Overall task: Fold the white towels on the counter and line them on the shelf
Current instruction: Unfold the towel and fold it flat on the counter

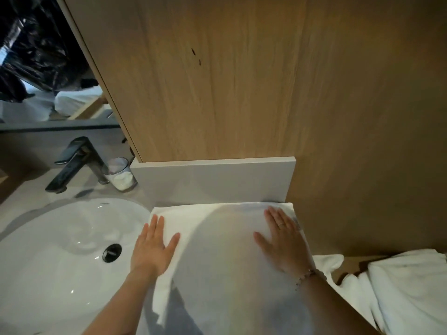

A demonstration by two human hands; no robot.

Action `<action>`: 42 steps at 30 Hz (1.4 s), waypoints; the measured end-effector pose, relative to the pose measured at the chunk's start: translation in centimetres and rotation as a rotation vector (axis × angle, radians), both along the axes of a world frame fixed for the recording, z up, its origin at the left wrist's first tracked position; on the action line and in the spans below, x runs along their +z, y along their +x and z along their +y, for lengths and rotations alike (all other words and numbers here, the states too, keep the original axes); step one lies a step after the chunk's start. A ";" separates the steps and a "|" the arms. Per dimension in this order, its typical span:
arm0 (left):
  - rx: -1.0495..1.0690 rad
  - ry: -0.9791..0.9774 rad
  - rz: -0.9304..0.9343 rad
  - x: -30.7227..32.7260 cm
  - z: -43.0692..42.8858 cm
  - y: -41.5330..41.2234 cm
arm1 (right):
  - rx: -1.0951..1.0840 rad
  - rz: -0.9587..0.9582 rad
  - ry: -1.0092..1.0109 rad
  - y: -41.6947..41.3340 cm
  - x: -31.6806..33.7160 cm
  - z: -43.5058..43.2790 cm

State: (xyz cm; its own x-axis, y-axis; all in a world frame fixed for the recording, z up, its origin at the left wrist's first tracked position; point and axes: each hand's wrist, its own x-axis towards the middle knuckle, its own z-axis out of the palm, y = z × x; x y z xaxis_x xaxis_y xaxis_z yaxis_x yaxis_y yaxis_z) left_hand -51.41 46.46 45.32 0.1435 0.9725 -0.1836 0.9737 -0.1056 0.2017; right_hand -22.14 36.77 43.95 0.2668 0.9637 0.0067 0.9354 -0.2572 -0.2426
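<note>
1. While the white towel (217, 238) lies spread flat on the counter (26, 189), both hands press down on it with straight fingers and grip nothing.
2. The left hand (152, 250) rests palm down on the towel's left edge, just beside the rim of the white sink (48, 250), thumb spread toward the middle of the cloth.
3. The right hand (283, 243) lies flat on the towel's far right part, near its far right corner. It wears a ring (280, 224) on one finger and a beaded bracelet (306, 276) at the wrist.
4. The towel's far edge runs along the foot of the white backsplash (212, 180), and its near end hangs out of view at the bottom.
5. More white towels (406, 286) lie crumpled at the lower right, past the right forearm; what they rest on is not clear.
6. A dark faucet (77, 160) stands behind the sink, with a glass (121, 175) just beside it holding something white.
7. A round drain (111, 253) sits in the basin.
8. Wooden panelling (217, 81) rises above the backsplash, and a mirror (36, 68) fills the upper left.
</note>
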 end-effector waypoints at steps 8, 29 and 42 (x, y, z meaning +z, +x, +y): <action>-0.111 0.110 -0.067 0.7 -7.6 3.4 | -0.081 0.004 0.113 -7.5 1.8 -2.9; -0.267 0.102 -0.104 0.7 -22.4 0.4 | 0.057 0.066 0.195 -12.7 1.3 -17.2; -0.147 0.142 -0.100 -1.0 -22.3 -8.4 | 0.058 -0.007 -0.018 -8.8 0.1 -20.8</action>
